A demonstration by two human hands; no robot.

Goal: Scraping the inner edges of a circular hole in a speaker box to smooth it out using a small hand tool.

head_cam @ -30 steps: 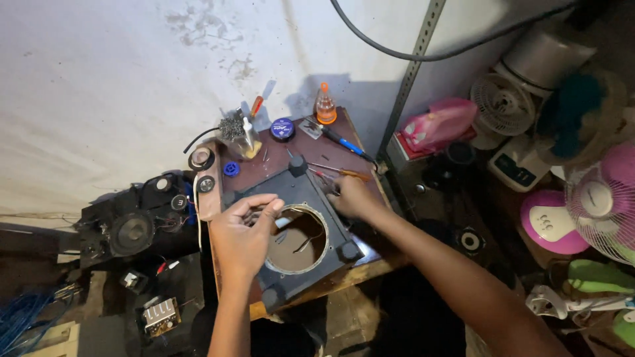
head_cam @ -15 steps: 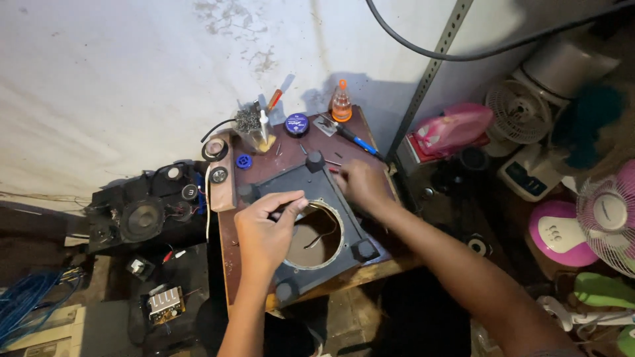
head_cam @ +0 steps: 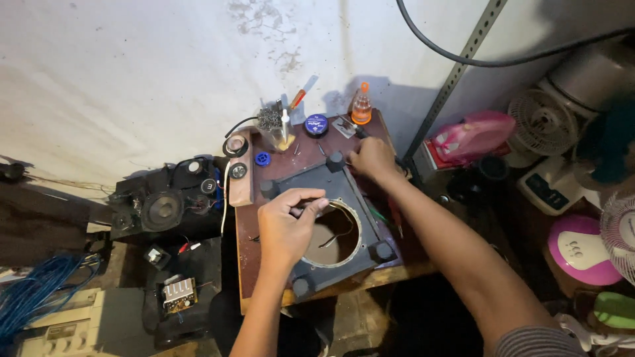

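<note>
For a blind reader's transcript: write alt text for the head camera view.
A person's left hand pinches thin wires over the round hole of a dark grey speaker panel on a small brown table, while the right hand rests at the panel's far corner. An orange-capped bottle and a blue tin stand by the white wall.

A stained white wall (head_cam: 132,73) stands behind the small brown wooden surface (head_cam: 248,251). A slotted metal upright (head_cam: 456,66) leans right of the surface, a black cable (head_cam: 450,56) crossing it. Left of the surface, dim floor (head_cam: 40,231) lies in shadow.
</note>
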